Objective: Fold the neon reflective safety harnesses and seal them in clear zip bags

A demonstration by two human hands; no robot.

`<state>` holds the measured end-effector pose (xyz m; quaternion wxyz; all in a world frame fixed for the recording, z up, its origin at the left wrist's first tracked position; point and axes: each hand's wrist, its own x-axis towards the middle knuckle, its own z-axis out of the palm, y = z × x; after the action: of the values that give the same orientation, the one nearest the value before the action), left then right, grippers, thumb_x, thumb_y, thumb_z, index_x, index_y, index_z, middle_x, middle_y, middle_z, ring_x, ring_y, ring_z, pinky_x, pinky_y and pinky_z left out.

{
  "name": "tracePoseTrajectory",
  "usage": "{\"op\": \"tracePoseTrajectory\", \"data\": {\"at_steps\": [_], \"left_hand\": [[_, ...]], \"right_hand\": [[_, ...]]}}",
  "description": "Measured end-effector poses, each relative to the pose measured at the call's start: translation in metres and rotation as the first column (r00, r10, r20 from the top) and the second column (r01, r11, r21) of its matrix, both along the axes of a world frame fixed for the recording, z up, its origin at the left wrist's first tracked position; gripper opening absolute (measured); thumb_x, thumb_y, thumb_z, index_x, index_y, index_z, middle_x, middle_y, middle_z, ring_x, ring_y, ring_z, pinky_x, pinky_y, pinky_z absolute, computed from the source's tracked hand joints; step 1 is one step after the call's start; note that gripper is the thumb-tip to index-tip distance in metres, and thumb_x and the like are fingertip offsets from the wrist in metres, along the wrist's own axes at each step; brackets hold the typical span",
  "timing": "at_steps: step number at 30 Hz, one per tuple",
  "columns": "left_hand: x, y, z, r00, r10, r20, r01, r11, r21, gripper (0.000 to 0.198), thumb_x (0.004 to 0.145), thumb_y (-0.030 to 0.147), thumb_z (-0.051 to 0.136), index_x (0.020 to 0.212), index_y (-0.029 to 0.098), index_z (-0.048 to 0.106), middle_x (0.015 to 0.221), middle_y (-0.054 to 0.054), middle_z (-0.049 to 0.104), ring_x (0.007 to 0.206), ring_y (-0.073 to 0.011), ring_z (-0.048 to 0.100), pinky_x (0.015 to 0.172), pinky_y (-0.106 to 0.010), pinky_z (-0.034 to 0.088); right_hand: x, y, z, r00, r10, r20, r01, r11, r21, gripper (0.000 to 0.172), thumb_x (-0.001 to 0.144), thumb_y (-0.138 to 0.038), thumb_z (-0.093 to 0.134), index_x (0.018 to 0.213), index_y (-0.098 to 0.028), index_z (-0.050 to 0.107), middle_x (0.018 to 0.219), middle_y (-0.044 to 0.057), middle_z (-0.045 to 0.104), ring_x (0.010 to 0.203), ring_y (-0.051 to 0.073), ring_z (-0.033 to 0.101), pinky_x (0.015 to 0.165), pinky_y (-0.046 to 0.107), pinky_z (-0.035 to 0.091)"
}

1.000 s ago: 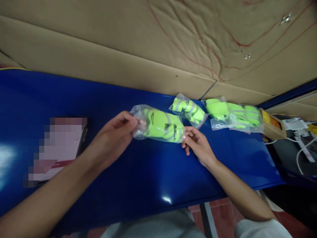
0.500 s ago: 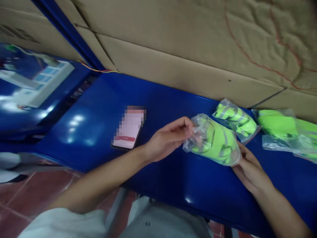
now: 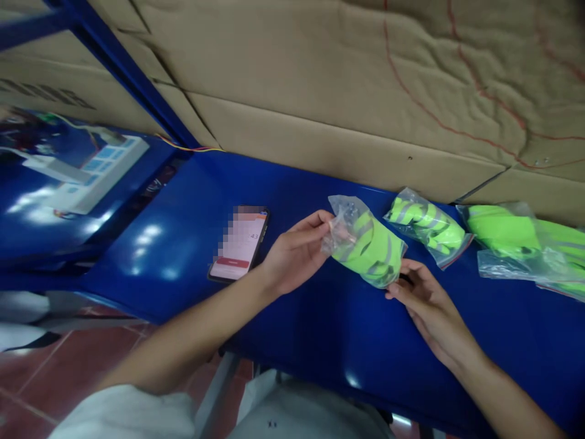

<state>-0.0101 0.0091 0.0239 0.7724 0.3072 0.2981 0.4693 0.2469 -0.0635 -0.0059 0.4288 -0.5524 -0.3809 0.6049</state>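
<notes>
A clear plastic bag holds a folded neon yellow-green reflective vest with grey stripes. My left hand pinches the crumpled left end of this bag between thumb and fingers. At its lower right end, my right hand has thumb and fingertips closed on the edge, with a small dark thing showing between the fingers. The bag is held tilted above the blue table. Just beyond it lies another bagged neon bundle with grey stripes.
More bagged neon bundles lie at the right. A phone with a lit screen rests left of my hands. Farther left is a white power strip with plugs. Cardboard walls the table's back edge.
The bag has shifted slightly left and its right end now tilts down more. My right hand has moved left with it, its fingers now showing. The view has shifted a little.
</notes>
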Motion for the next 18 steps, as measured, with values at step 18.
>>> {"op": "tracePoseTrajectory", "data": {"at_steps": [18], "left_hand": [[0.017,-0.016,-0.012,0.991,0.12,0.053,-0.122,0.991,0.054,0.014,0.086,0.027,0.073,0.086,0.018,0.061,0.086,-0.001,0.053,0.081,-0.0122,0.049,0.076,-0.023,0.04]], "right_hand": [[0.017,0.001,-0.006,0.998,-0.058,-0.034,0.053,0.99,-0.132,0.042,0.07,-0.035,0.09,0.109,-0.029,0.076,0.115,0.006,0.074,0.107,0.021,0.07,0.084,0.023,0.059]]}}
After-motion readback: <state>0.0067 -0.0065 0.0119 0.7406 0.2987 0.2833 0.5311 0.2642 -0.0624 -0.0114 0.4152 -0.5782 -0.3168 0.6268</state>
